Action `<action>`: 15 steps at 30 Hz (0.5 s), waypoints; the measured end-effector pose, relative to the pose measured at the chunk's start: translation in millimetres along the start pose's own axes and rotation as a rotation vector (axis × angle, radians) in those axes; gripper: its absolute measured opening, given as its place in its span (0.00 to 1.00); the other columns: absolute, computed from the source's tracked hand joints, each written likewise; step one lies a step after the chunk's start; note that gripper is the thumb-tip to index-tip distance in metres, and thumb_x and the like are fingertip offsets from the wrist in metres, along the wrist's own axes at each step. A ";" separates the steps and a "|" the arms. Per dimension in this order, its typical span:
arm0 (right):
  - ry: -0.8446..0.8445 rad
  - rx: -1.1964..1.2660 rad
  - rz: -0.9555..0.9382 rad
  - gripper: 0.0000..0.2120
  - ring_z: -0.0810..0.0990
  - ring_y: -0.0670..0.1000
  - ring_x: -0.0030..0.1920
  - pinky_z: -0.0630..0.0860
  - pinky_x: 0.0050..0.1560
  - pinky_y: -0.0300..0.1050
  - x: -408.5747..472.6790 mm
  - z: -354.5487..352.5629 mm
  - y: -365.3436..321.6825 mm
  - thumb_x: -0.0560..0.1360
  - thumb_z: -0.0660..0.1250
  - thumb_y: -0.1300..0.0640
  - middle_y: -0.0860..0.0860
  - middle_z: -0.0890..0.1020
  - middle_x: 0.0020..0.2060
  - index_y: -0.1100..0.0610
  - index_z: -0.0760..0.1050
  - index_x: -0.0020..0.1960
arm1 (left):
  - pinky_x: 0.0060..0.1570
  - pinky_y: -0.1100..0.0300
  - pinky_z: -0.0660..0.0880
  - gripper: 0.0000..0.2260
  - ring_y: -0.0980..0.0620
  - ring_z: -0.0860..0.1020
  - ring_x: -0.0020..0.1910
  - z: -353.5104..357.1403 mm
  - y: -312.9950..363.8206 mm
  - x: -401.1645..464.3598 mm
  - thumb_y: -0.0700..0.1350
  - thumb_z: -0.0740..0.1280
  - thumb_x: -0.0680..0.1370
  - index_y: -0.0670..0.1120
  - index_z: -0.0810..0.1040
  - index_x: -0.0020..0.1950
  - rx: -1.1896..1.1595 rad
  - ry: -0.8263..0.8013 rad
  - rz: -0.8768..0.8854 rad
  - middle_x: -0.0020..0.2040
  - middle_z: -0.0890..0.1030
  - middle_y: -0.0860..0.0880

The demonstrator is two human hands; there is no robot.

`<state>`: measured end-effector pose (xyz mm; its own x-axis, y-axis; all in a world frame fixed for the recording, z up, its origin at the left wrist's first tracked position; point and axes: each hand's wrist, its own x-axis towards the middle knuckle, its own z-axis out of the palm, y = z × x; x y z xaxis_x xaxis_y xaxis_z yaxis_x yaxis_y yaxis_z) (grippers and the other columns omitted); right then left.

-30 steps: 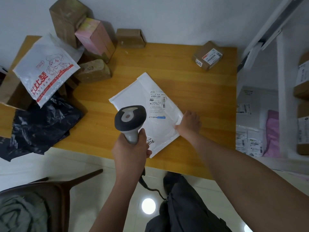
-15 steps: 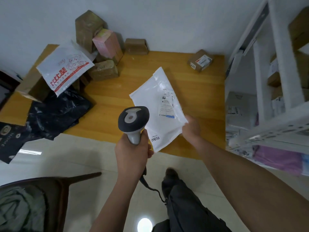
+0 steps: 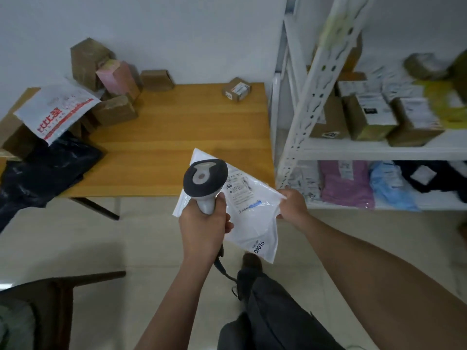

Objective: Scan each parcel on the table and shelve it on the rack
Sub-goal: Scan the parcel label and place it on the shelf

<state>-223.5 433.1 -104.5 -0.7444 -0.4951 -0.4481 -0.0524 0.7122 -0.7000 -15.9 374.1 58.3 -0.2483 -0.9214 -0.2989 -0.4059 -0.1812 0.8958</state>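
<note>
My right hand (image 3: 293,207) pinches the right edge of a white plastic mailer (image 3: 249,213) with a shipping label and the number 09016. The mailer hangs in the air off the front right corner of the wooden table (image 3: 177,137). My left hand (image 3: 203,228) grips the handle of a grey and black barcode scanner (image 3: 204,179), held in front of the mailer's left part. The white metal rack (image 3: 310,102) stands to the right. Several parcels stay on the table: brown boxes (image 3: 113,109), a pink box (image 3: 117,78), a small labelled box (image 3: 236,89), a white bag with red print (image 3: 56,109), and a black bag (image 3: 43,170).
The rack's shelves hold brown boxes (image 3: 369,117) above and pink (image 3: 346,184), blue (image 3: 391,185) and black soft parcels below. A dark wooden chair (image 3: 55,306) stands at the lower left. My leg and shoe (image 3: 252,263) are on the tiled floor below the mailer.
My right hand lifted the white mailer off the table and carried it right, toward the rack. My view turned right, so the rack's shelves came into sight. The scanner stayed in my left hand.
</note>
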 end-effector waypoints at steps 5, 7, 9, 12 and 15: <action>0.027 -0.039 0.038 0.19 0.82 0.54 0.39 0.79 0.27 0.40 -26.6 -53.1 42.9 0.74 0.57 0.73 0.56 0.83 0.46 0.54 0.82 0.49 | 0.25 0.65 0.75 0.12 0.52 0.80 0.24 29.0 3.8 -27.0 0.47 0.67 0.80 0.37 0.77 0.45 -0.023 -0.077 0.036 0.33 0.82 0.39; 0.019 -0.064 0.072 0.17 0.83 0.55 0.39 0.82 0.31 0.46 -27.8 -66.5 64.7 0.74 0.59 0.71 0.56 0.84 0.44 0.54 0.81 0.47 | 0.24 0.66 0.74 0.12 0.52 0.79 0.23 42.7 4.6 -34.7 0.46 0.67 0.80 0.36 0.77 0.47 -0.026 -0.113 0.044 0.35 0.81 0.37; 0.024 -0.101 0.119 0.14 0.83 0.55 0.38 0.80 0.29 0.44 -29.2 -80.3 84.5 0.74 0.61 0.70 0.56 0.83 0.44 0.58 0.82 0.51 | 0.25 0.65 0.75 0.13 0.51 0.80 0.24 57.9 5.4 -40.7 0.46 0.67 0.80 0.35 0.77 0.47 -0.016 -0.145 0.050 0.35 0.81 0.38; 0.026 -0.124 0.174 0.14 0.82 0.54 0.39 0.78 0.25 0.40 -29.0 -104.5 110.9 0.75 0.62 0.69 0.56 0.83 0.47 0.58 0.81 0.55 | 0.26 0.62 0.75 0.13 0.51 0.80 0.24 87.0 7.2 -50.3 0.46 0.67 0.80 0.35 0.77 0.46 -0.008 -0.178 0.064 0.34 0.81 0.39; 0.037 -0.112 0.227 0.18 0.81 0.54 0.40 0.75 0.22 0.37 -23.8 -134.2 140.8 0.74 0.60 0.69 0.56 0.82 0.51 0.56 0.80 0.59 | 0.25 0.63 0.76 0.14 0.51 0.80 0.24 124.5 7.9 -62.1 0.46 0.67 0.80 0.35 0.76 0.46 0.001 -0.200 0.075 0.34 0.81 0.39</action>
<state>-302.5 611.9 -117.7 -0.7693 -0.2994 -0.5644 0.0465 0.8548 -0.5169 -113.2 472.7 43.0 -0.4471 -0.8458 -0.2910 -0.3806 -0.1145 0.9176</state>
